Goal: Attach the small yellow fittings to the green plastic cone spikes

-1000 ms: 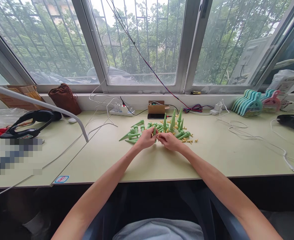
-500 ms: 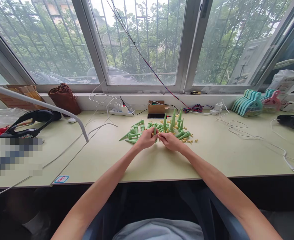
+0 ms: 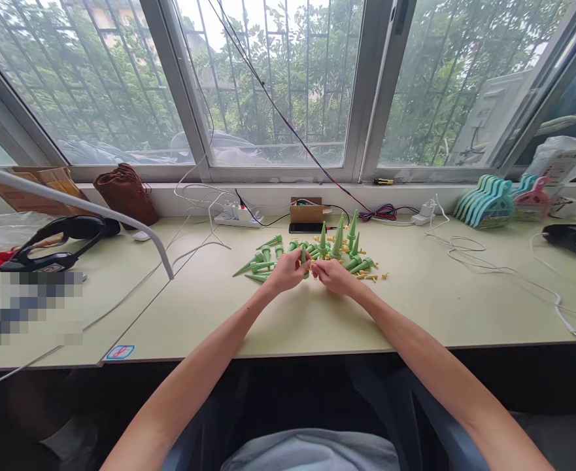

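My left hand (image 3: 288,271) is closed around a green plant watering spike (image 3: 304,256), held upright with its point up. Facing it, my right hand (image 3: 334,276) pinches at a small yellow valve (image 3: 312,263) on the spike's side, mostly hidden by the fingers. Beyond my hands, several finished-looking green spikes (image 3: 337,239) stand upright on their caps. Loose green spikes (image 3: 248,264) lie to the left of my left hand. Small yellow valves (image 3: 369,277) are scattered by my right hand, one valve (image 3: 384,277) lying apart from the others.
Behind the pile are a phone (image 3: 307,228), a small cardboard box (image 3: 306,212) and a power strip (image 3: 238,216). Headphones (image 3: 62,242) and a brown pouch (image 3: 125,195) sit left; a white cable (image 3: 508,267) and turquoise hangers (image 3: 486,201) are right. A white curved arm (image 3: 121,209) crosses the left side.
My right fingertips have drawn very slightly away from my left hand. The green spike stays in my left hand, and the pile looks the same.
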Motion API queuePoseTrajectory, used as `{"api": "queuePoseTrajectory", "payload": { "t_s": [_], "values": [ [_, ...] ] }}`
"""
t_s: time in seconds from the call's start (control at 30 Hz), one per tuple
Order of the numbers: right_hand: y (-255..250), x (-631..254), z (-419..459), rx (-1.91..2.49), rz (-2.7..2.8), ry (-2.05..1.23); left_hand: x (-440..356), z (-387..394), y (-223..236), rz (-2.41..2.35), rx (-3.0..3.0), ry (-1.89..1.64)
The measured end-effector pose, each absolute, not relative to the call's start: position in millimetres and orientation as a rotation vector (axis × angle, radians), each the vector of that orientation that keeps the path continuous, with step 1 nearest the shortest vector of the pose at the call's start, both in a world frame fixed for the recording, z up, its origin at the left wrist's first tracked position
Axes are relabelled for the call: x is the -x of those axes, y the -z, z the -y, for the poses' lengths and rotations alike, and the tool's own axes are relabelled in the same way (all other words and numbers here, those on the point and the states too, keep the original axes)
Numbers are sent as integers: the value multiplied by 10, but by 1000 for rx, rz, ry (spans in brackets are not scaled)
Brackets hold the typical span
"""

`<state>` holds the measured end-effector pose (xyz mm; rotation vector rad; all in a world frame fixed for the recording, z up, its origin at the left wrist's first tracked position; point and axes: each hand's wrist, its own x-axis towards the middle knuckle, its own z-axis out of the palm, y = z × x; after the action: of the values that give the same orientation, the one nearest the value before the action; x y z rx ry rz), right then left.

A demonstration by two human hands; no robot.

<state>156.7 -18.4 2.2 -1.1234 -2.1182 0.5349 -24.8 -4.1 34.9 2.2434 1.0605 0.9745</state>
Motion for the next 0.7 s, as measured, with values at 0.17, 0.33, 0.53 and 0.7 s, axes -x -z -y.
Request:
{"api": "queuePoseTrajectory", "payload": {
  "t_s": [0.17,0.33,0.53,0.7],
  "values": [
    [-42,-1549,197,1143,2090,-499,247,19,-333,-1098,-2214,-1007],
    [-82,-1535,239,1133,2094,-515,259,4,-330,-1198,-2151,-1046],
    [-73,-1542,237,1126,2112,-515,246,8,-325,-1226,-2130,-1046],
    [-84,-1536,243,1129,2107,-525,222,36,-336,-1181,-2164,-1030]
  ]
}}
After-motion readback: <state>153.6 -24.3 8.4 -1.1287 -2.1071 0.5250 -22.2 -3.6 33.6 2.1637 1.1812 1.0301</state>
